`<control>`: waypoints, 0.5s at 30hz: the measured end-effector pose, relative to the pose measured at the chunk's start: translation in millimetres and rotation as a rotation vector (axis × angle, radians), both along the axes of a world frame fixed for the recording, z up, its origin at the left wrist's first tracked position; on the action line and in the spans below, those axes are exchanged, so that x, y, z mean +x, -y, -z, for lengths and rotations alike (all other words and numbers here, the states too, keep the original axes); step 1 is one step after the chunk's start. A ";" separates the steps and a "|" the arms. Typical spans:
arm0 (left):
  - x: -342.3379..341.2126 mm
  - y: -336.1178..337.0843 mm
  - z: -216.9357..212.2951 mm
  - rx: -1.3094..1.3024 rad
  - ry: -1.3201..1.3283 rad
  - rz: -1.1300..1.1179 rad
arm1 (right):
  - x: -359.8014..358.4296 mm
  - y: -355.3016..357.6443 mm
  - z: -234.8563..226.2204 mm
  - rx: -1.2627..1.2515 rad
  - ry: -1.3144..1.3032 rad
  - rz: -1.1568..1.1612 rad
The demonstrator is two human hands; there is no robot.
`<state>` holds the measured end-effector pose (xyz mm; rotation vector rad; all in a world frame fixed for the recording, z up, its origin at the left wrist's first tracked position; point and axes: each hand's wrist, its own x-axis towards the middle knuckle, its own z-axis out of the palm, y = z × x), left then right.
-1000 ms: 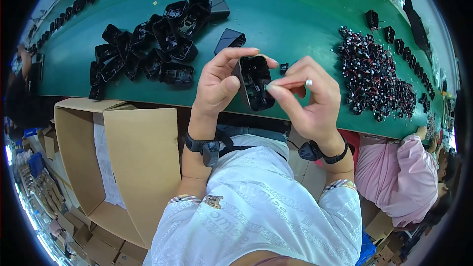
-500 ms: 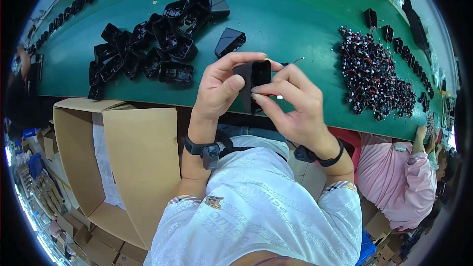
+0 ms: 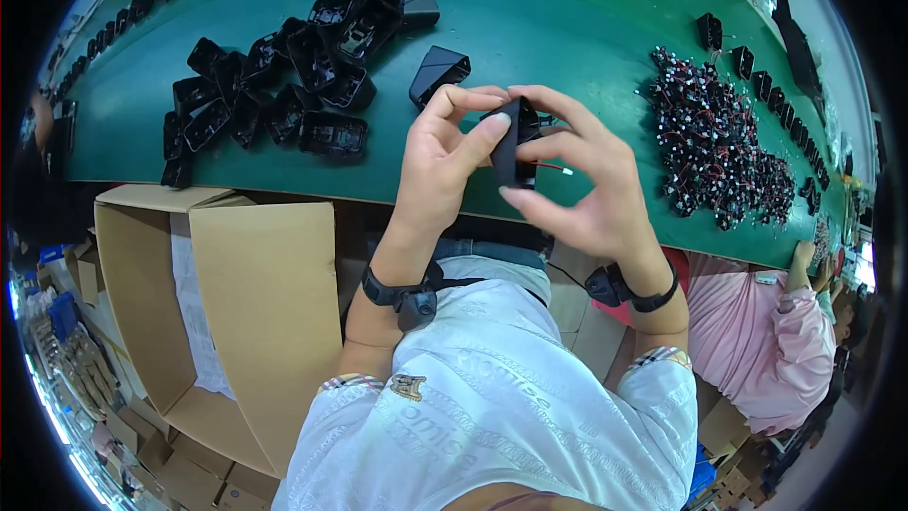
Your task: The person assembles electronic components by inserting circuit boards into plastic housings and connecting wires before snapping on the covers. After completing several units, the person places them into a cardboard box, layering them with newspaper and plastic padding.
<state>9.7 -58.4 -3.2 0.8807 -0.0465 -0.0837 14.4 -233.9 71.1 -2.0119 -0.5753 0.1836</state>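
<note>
Above the table's near edge, my left hand (image 3: pixel 443 156) grips a black plastic housing (image 3: pixel 506 153), its thumb lying on the smooth outer side and its fingers round the top. My right hand (image 3: pixel 596 180) curls about the open side of the same housing. Its index finger reaches the top edge, another finger is at the opening, and the thumb is near the lower end. From the opening runs a short red and black wire with a white connector (image 3: pixel 566 170). The housing's inside is mostly hidden by my right fingers. Just beyond my hands lies another black housing (image 3: pixel 440 71).
On the green table (image 3: pixel 558 28), a heap of black housings (image 3: pixel 312 61) lies left and a pile of wired connectors (image 3: pixel 719 142) right. Rows of housings line both sides. An open cardboard box (image 3: pixel 260 322) stands at left. A person in pink (image 3: pixel 757 350) sits at right.
Both hands have risen slightly and shifted right with the housing, which has turned. My right thumb and finger have parted from the wire, and its connector now sticks out to the right.
</note>
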 end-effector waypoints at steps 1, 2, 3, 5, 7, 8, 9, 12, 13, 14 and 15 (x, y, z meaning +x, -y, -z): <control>-1.9 2.3 -4.7 0.072 -0.034 -0.020 | 11.6 9.4 9.6 0.010 0.123 -0.092; -3.9 4.8 -7.7 0.059 -0.036 -0.027 | 14.1 11.3 20.8 0.182 -0.024 -0.088; -2.7 8.7 -11.9 0.120 -0.018 -0.055 | 16.7 14.8 28.9 0.351 -0.167 -0.083; 2.6 11.2 -16.1 0.172 0.004 -0.101 | 20.3 15.2 43.1 0.540 -0.260 -0.080; 0.6 10.4 -18.2 0.182 0.096 -0.111 | 16.1 14.5 47.6 0.735 -0.366 -0.061; -2.2 9.6 -18.7 0.176 0.093 -0.118 | 13.7 15.0 47.6 0.795 -0.475 -0.053; -4.8 7.5 -20.0 0.198 0.133 -0.123 | 10.8 15.3 47.3 0.856 -0.578 -0.039; -5.0 5.0 -25.1 0.214 0.186 -0.131 | 5.3 16.5 53.7 0.869 -0.662 -0.024; -4.4 4.5 -26.1 0.213 0.198 -0.134 | 5.2 16.7 53.9 0.880 -0.711 -0.021; -4.2 3.3 -25.1 0.209 0.199 -0.132 | 4.1 15.9 51.7 0.877 -0.709 -0.018; -3.0 1.6 -22.3 0.205 0.196 -0.109 | 4.0 14.3 49.0 0.867 -0.734 -0.019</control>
